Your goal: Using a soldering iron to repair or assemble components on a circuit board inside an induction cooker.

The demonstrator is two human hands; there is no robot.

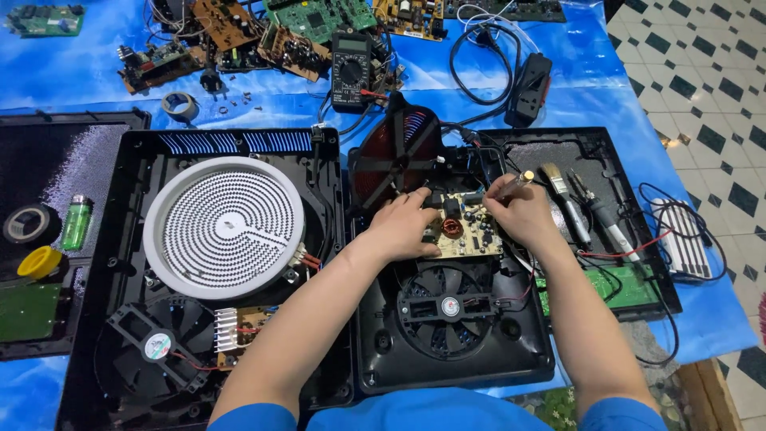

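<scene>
My left hand (403,225) rests flat on the left edge of a beige circuit board (465,233) inside an opened black induction cooker (447,351). My right hand (523,214) holds a screwdriver (513,186) with a clear yellowish handle, its tip down at the board's top right. A copper coil disc (397,156) stands tilted up behind the board. A black fan (448,307) sits just below the board.
A second opened cooker at left shows a round white heating element (223,227) and a small fan (155,345). A brush (561,199), pliers and a soldering iron (610,223) lie at right. A multimeter (349,70), loose circuit boards and a power strip (528,88) lie behind. Tape rolls (28,223) and a green lighter (76,223) sit far left.
</scene>
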